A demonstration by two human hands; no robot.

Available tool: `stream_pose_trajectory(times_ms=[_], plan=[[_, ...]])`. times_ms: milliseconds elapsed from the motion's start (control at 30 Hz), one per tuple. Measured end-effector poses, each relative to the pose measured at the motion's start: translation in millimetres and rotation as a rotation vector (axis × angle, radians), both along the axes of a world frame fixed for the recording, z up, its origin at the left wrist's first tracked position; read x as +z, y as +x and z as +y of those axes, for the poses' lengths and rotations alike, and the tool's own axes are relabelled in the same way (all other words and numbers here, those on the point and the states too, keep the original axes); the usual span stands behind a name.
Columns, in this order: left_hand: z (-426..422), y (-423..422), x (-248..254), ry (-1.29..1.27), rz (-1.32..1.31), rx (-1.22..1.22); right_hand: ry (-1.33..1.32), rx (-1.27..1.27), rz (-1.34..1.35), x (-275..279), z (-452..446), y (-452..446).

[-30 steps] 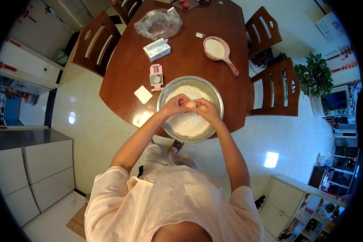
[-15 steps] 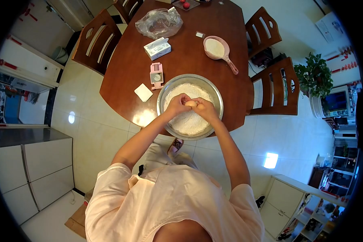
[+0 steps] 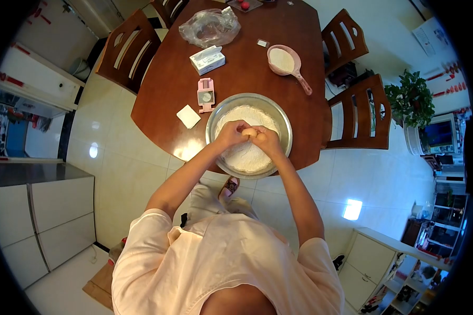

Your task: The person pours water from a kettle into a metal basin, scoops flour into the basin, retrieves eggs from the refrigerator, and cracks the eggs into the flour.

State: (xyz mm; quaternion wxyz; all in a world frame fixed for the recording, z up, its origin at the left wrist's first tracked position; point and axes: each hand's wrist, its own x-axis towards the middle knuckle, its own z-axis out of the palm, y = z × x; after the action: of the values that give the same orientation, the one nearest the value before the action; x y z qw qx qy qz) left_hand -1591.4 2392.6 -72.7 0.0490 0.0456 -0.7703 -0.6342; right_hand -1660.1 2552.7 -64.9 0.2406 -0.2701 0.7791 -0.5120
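Note:
A wide metal bowl (image 3: 213, 114) of white flour (image 3: 247, 157) stands at the table's near edge. Above the flour, my left hand (image 3: 230, 135) is closed round a light brown egg (image 3: 248, 132). My right hand (image 3: 268, 142) meets it from the other side, its fingers wrapped round a second egg (image 3: 260, 136), mostly hidden by them. The two eggs touch or nearly touch between my fingertips.
Left of the bowl on the wooden table (image 3: 163, 100) lie a white square (image 3: 188, 116) and a pink tool (image 3: 206, 95). Farther off are a tissue box (image 3: 207, 60), a clear plastic bag (image 3: 210, 27) and a pink ladle of white powder (image 3: 283, 61). Chairs (image 3: 358, 113) flank the table.
Both hands have drawn closer together round the eggs, and less of the right egg shows. The bowl and table items appear slightly higher in view.

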Motion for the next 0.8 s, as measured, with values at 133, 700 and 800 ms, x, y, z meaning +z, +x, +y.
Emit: stream_pose_trajectory(times_ms=[133,700,800], plan=[[-6,-3,-6,0.087,-0.020,-0.106,-0.008,0.011,-0.001,-2,3,-1],[-18,-3,43,-0.589,0.233,-0.292,0.297,0.198,0.597,69,4,10],[-15,5,84,-0.697,0.225,-0.254,0.276,0.171,0.631,102,1,15]])
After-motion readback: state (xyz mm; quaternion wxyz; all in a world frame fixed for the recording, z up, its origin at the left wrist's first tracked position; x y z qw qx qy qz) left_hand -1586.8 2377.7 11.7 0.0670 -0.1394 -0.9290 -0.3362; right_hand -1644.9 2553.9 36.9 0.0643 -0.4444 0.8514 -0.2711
